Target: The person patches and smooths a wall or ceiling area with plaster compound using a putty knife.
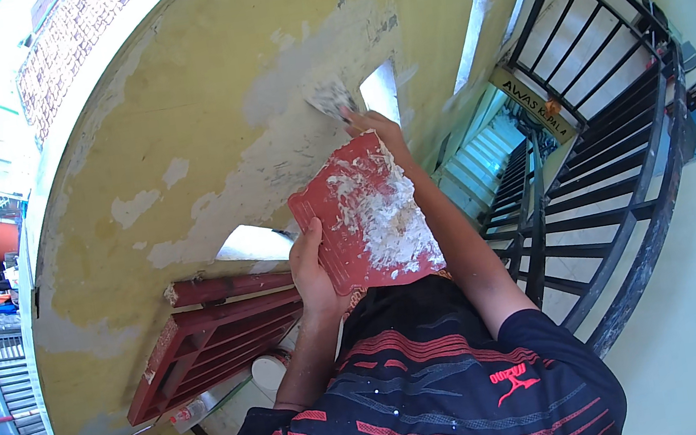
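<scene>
My left hand (312, 270) grips the left edge of a flat red board (329, 238), thumb on top, close in front of my chest. White filler paste (389, 220) lies in a rough heap over the board's right side. Beyond the board, my right hand (377, 128) is closed on a putty knife (331, 99). Its wide, paste-smeared blade lies at the yellow wall (196, 105), over a pale patched area, left of a narrow slot opening (380, 91). The board hides part of my right wrist.
A red metal frame (214, 345) leans by the wall at lower left, with a white bucket (272, 371) beside it. Black railings (609, 219) curve round a stairwell on the right; stairs (483, 157) run below a hanging sign (534, 104). Another slot opening (255, 244) cuts the wall.
</scene>
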`<action>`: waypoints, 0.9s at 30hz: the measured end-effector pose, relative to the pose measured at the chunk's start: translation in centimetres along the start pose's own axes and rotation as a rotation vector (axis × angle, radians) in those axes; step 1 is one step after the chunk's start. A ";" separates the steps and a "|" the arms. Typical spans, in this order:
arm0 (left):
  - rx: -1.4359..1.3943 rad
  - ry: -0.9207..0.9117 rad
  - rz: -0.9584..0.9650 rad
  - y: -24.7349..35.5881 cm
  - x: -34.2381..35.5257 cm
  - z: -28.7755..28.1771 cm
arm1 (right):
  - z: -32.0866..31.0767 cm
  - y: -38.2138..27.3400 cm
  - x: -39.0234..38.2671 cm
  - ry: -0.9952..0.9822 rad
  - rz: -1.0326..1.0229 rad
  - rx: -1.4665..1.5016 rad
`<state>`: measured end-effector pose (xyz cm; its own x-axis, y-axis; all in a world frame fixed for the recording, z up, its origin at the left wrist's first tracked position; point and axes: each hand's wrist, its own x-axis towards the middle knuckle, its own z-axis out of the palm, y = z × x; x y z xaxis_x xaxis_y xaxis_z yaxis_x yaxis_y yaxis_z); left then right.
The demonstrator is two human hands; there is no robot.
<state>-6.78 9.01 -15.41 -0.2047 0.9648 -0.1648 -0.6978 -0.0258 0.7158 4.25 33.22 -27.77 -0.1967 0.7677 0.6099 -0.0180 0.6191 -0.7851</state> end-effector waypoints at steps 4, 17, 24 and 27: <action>-0.020 0.054 -0.025 -0.1 -0.5 -0.7 | -2.2 1.6 -4.0 0.011 0.071 -0.189; -0.009 0.000 -0.024 0.3 -0.2 0.5 | -1.6 2.0 3.8 0.198 -0.054 -0.128; 0.025 0.063 -0.034 -0.4 -1.0 -0.8 | -2.7 -1.2 3.3 0.209 -0.008 -0.152; 0.018 0.056 -0.061 -0.6 -0.9 -0.6 | -2.0 -3.0 6.5 0.223 -0.059 -0.106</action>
<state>-6.54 7.96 -16.12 -0.2005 0.9485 -0.2454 -0.6974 0.0378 0.7156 4.94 36.71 -21.22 0.0227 0.7398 0.6725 0.0820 0.6690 -0.7387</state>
